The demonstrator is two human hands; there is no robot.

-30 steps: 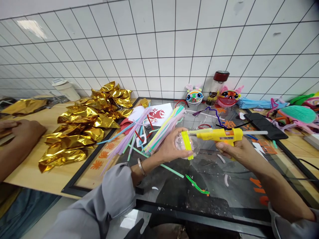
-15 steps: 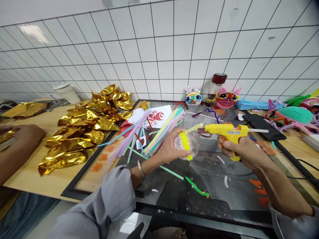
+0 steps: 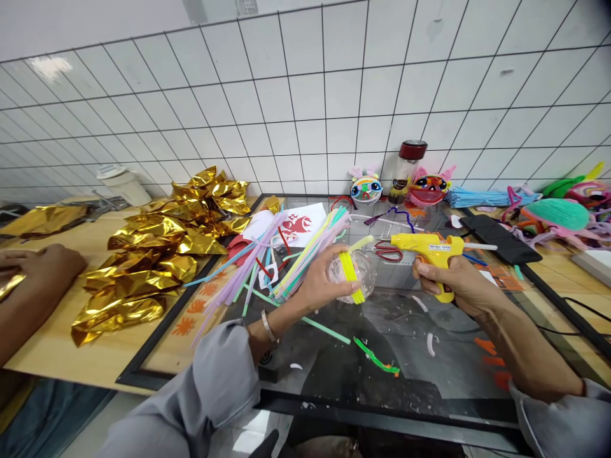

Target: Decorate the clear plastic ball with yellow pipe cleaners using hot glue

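Note:
My left hand (image 3: 325, 280) is closed around a clear plastic ball (image 3: 367, 278), which has bright yellow pipe cleaner strips (image 3: 351, 275) wrapped over it. A loose pale yellow end of the strip (image 3: 361, 243) sticks up from the ball's top. In my right hand (image 3: 453, 278) is a yellow hot glue gun (image 3: 427, 247), with a glue stick coming out of its back. Its nozzle points left toward the ball, a short gap away. Behind my left hand lies a bundle of pastel pipe cleaners (image 3: 312, 254). A green twisted pipe cleaner (image 3: 376, 357) rests in front of the ball.
Gold foil pieces (image 3: 157, 235) cover the left side, near another person's hand (image 3: 57, 270). Red-handled scissors (image 3: 389, 252) lie behind the ball. Decorated balls (image 3: 366, 189), a lidded jar (image 3: 407, 172) and a black phone (image 3: 501, 240) stand or lie farther back.
The glue gun has drawn slightly away from the yellow strip's loose end, leaving a gap at the nozzle. My left hand still holds the ball. The view has shifted a little.

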